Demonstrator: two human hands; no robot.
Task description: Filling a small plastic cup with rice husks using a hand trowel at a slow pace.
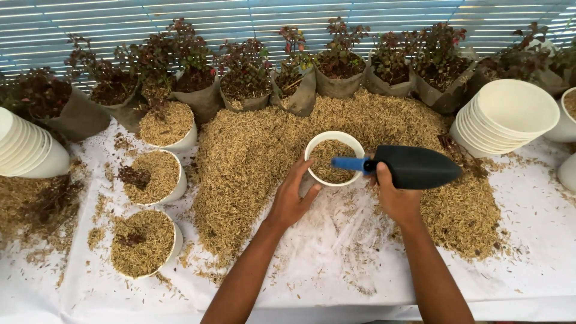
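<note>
My left hand grips the near left rim of a white pot partly filled with rice husks, standing in the middle of the table. My right hand holds a trowel by its blue handle; the black blade points right, level and empty, just right of the pot. A large heap of husks spreads around and behind the pot.
Three husk-filled white pots line the left side. Stacks of empty white pots lie at the far left and at the right. Red-leaved plants in grey bags stand along the back. A white sheet covers the table.
</note>
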